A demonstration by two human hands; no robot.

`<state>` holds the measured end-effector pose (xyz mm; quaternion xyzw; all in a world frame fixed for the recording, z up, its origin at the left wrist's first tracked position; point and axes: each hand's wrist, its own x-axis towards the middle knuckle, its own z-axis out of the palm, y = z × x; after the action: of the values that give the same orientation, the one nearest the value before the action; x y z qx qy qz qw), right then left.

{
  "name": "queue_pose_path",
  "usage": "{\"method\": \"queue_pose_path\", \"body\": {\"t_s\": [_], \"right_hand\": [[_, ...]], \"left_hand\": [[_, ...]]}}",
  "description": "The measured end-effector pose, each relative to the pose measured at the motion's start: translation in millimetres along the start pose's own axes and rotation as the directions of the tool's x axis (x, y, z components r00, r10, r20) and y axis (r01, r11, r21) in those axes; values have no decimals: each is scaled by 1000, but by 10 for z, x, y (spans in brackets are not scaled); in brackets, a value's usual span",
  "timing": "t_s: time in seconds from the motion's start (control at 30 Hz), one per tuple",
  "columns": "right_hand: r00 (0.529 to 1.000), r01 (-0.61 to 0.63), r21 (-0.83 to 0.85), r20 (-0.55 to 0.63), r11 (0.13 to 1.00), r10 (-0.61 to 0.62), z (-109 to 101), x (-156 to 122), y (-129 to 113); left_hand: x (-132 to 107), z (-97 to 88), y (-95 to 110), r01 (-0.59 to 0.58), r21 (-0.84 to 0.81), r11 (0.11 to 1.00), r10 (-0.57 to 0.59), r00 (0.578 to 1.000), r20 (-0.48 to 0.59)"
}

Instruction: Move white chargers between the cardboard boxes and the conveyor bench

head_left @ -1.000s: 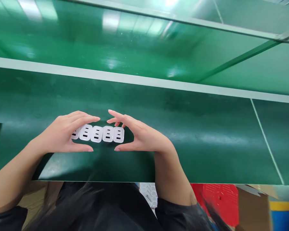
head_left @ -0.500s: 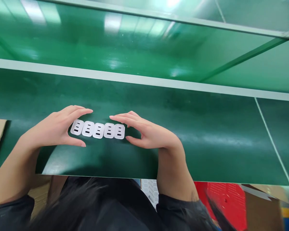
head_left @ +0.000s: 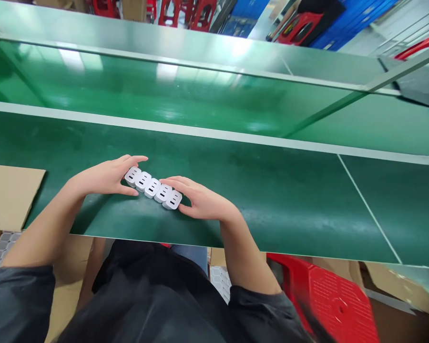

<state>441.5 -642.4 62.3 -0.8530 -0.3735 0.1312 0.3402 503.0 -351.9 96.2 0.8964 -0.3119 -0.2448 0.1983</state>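
A row of several small white charger plugs (head_left: 153, 187) lies side by side on the dark green belt (head_left: 271, 190), slanting down to the right. My left hand (head_left: 103, 177) cups the row's left end, thumb in front and fingers curved behind it. My right hand (head_left: 196, 200) closes around the right end, fingers stretched along the back of the row and thumb at the front. Both hands press the row together from its ends.
A cardboard flap (head_left: 7, 195) lies at the left edge, with a tray of more white parts (head_left: 0, 245) below it. A red plastic stool (head_left: 329, 300) stands under the belt at the right. A raised green shelf (head_left: 200, 95) runs behind. Red stools and blue crates stand far back.
The view has tilted up and shifted. The row of plugs now lies slanted instead of level, and both hands have closed in tighter on its ends.
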Motion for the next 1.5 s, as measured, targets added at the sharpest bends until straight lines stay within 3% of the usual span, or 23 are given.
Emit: {"method": "queue_pose_path", "body": {"t_s": [0.17,0.3,0.4,0.47,0.57,0.7,0.8,0.9,1.07,1.27,1.4,1.5], "right_hand": [[977,-148,-35,-160,988,141,393,-168,-239],[921,-225,-56,-338,973,194,773,-161,-404],[875,-284,-47,-421,958,239,931,-181,-474],[870,-294,10,-412,956,272,903,-221,-463],[865,-263,147,-401,954,301,675,-203,-311],[839,-199,285,-445,938,313,318,152,48],[902,-162,389,-313,907,296,216,496,239],[936,-182,459,-190,870,296,241,652,288],[874,-257,468,-260,845,410,295,459,234],[766,-313,476,-386,822,515,404,5,111],[733,-283,494,-442,822,518,601,-297,-26],[664,-298,456,-533,839,525,716,-449,-118]], "left_hand": [[257,-31,109,-10,-90,996,13,999,32],[515,-7,199,13,-189,982,-3,999,52],[542,23,275,2,-241,971,9,999,45],[401,65,328,7,-189,982,-19,998,-65],[1,232,403,-43,-82,996,18,957,-291],[-450,694,446,-170,-74,983,134,926,-352],[-501,1033,415,-130,-88,988,84,913,-399],[-431,1166,359,-98,-120,988,32,886,-463],[-406,1031,221,-77,-181,981,-15,888,-460],[-408,793,-14,0,-407,913,-131,947,-292],[-360,692,-19,-27,-500,866,-84,977,-198],[-271,654,53,-49,-478,877,-41,984,-176]]}}
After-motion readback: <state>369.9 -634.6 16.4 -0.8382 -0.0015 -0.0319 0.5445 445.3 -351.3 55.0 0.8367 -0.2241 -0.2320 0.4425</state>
